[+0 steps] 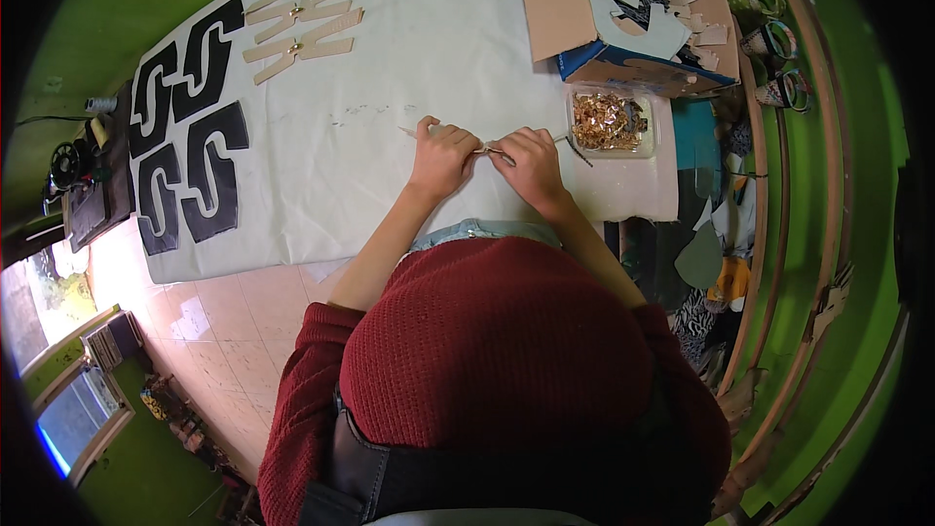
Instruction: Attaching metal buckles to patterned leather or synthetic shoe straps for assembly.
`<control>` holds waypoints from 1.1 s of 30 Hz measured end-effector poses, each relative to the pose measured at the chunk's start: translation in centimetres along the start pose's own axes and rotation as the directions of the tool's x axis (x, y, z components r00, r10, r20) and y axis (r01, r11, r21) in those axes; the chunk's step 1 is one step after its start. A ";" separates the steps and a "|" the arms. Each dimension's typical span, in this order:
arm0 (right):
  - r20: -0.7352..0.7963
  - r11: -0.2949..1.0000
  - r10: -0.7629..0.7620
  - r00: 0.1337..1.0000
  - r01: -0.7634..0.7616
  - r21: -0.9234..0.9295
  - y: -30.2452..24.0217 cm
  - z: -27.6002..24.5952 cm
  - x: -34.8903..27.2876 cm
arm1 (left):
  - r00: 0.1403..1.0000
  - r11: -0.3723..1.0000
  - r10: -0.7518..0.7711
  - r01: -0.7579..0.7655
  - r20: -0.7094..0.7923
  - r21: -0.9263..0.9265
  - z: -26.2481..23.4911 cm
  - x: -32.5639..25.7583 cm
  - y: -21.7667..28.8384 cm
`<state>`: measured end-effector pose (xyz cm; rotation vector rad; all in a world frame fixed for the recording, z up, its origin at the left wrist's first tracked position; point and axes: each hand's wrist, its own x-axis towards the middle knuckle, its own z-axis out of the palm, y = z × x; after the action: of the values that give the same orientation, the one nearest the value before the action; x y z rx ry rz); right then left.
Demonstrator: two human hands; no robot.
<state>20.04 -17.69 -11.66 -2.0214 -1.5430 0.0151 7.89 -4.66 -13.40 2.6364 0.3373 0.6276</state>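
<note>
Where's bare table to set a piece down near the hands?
Bare cloth lies between the tan strap pieces and the blue box, and left of the left hand toward the black cut pieces. Crowded: the right hand sits beside the tub of gold fittings.

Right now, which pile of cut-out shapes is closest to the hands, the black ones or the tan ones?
The tan cut-outs lie slightly closer to the left hand than the black cut-outs, which sit at the table's left edge.
</note>
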 end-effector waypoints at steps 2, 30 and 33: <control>-0.010 1.000 0.011 1.000 -0.011 -0.007 -0.1 0.1 -0.1 | 1.000 1.000 0.024 -0.025 0.011 0.020 0.0 -0.1 0.0; -0.101 0.980 -0.161 0.982 0.171 0.102 -2.3 -2.0 1.3 | 0.939 0.899 -0.171 0.272 0.297 -0.342 -6.7 0.2 1.8; -0.141 0.979 -0.167 0.976 0.181 0.095 -2.9 -2.8 2.3 | 0.970 0.973 -0.108 0.148 0.219 -0.178 -7.3 0.5 2.2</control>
<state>19.21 -16.44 -7.25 -1.7618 -1.5944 -0.1012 5.15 -4.04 -6.35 2.4426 0.3612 0.3204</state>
